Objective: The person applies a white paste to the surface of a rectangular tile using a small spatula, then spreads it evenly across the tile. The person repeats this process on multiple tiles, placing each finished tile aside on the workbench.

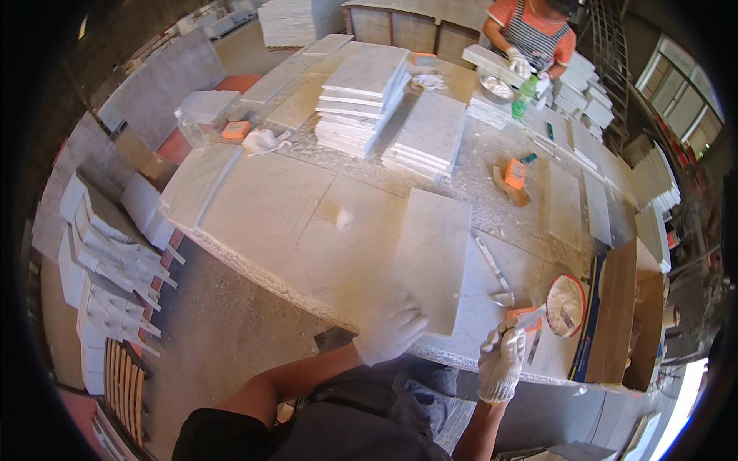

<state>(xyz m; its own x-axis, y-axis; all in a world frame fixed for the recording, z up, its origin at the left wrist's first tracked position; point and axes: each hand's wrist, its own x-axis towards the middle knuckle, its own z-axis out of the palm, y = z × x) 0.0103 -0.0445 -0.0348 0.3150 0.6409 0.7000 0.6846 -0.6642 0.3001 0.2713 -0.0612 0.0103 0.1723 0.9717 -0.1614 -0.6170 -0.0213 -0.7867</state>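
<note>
A pale stone tile point(435, 261) lies flat on the worktable in front of me. My left hand point(392, 330), in a white knit glove, rests at the tile's near left edge with its fingers stretched out. My right hand point(501, 361), also gloved, is closed round a putty knife point(530, 317) whose pale blade points toward a bowl. The red-rimmed bowl point(583, 286) holds white paste. Partly hidden behind the putty knife is an orange block point(523, 313). A second scraper point(494, 269) with a long handle lies just right of the tile.
Stacks of tiles point(361, 104) stand across the table point(269, 207). A cardboard box point(611, 315) sits at the right edge. Another orange block point(515, 174) lies beyond the tile. At the far side a co-worker point(530, 34) in a striped apron stands near a green bottle point(524, 97).
</note>
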